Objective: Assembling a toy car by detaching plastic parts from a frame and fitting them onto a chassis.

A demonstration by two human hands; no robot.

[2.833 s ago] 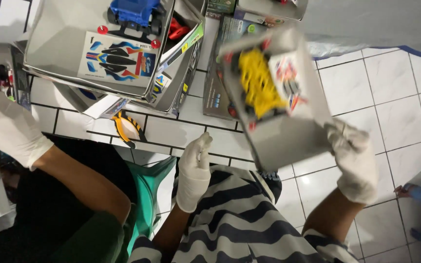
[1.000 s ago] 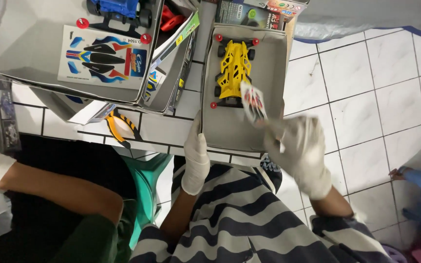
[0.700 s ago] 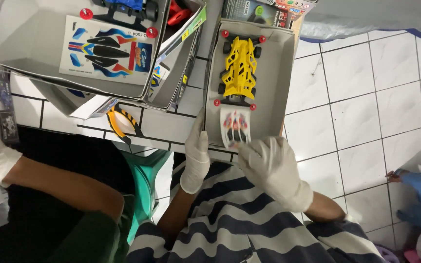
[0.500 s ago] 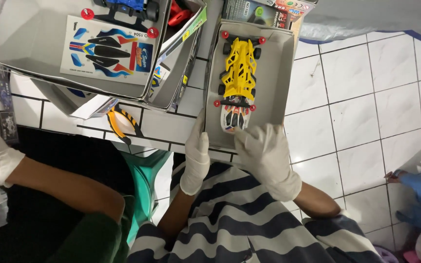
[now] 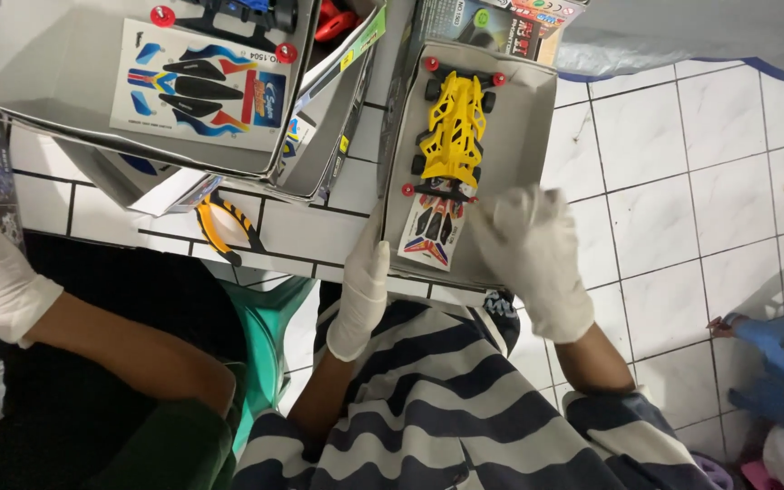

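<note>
From the head camera, the gloved left hand lies flat with straight fingers against the near left edge of a grey cardboard tray, gripping nothing. The gloved right hand, blurred, hovers open and empty over the tray's near right corner. Just beyond both hands, a small sticker sheet lies in the tray, touching a yellow toy car chassis farther up.

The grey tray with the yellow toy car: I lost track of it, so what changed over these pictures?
The right hand lowered the grey tray from mid-air onto the tiled floor, then laid the sticker sheet inside, below the yellow toy car. The left hand came to the tray's edge. The neighbouring box with a blue sticker sheet stayed.
</note>
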